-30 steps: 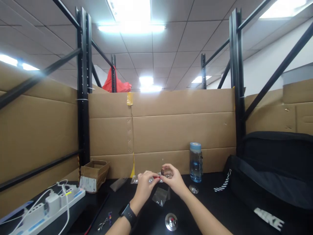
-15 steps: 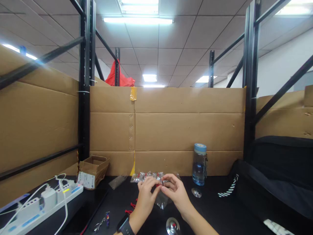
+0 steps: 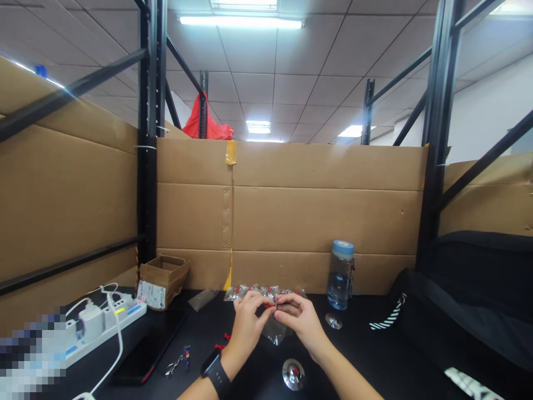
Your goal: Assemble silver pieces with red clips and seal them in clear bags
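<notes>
My left hand [image 3: 250,319], with a dark watch on its wrist, and my right hand [image 3: 303,321] meet at mid-table, fingertips pinched close together. Between them is a red cord [image 3: 270,305] at the left fingers and a thin, shiny edge [image 3: 276,301] at the right ones, which looks like a small cymbal seen side-on; fingers hide most of both. Beneath the hands lies a clear plastic bag [image 3: 275,333]. One small metal cymbal [image 3: 293,374] with a red centre lies nearer me, another shiny disc [image 3: 333,320] off to the right. More red cords [image 3: 220,345] show beside my left forearm.
Clear packets [image 3: 241,293] with red bits line the back cardboard wall. A water bottle [image 3: 340,275] stands right of them, a black bag [image 3: 466,311] farther right. At left are a small carton [image 3: 163,280], a phone [image 3: 147,350], a keychain [image 3: 179,362] and a power strip [image 3: 135,312].
The camera view has shifted slightly, exposing more of the phone at left. Both hands keep their pinch at the same spot, with the red cord and shiny edge a little more visible.
</notes>
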Demonstrator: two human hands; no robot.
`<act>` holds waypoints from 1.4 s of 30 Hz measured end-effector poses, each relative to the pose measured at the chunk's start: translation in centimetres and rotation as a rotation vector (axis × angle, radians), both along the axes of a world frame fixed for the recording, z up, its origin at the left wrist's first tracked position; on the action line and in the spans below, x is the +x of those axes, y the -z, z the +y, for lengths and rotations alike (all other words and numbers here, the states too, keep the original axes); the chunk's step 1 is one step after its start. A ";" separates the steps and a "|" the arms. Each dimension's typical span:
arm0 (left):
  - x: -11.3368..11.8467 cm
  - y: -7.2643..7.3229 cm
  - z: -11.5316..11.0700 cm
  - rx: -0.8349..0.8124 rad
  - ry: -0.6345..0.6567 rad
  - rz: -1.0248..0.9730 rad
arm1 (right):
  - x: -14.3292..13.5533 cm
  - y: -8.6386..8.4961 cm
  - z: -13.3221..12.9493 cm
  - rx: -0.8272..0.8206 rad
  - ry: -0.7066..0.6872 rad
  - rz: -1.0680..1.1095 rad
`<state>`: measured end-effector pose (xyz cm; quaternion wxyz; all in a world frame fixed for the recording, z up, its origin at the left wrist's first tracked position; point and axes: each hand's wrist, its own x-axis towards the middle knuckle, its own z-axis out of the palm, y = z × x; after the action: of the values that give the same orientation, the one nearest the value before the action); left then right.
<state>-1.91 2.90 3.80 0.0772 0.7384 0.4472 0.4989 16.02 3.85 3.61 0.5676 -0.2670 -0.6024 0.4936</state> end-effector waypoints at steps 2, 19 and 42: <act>0.0 0.1 0.1 0.007 0.003 -0.034 | 0.0 -0.2 -0.2 -0.007 0.010 0.003; 0.6 1.3 0.1 0.067 -0.083 0.002 | -0.2 0.6 0.3 -0.008 0.042 -0.066; 0.0 0.2 -0.5 0.087 -0.125 0.061 | 0.3 -0.5 -0.4 0.272 0.222 -0.337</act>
<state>-1.93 2.39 3.58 0.0002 0.7266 0.4725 0.4988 16.32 3.43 4.09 0.5404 -0.3313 -0.7166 0.2911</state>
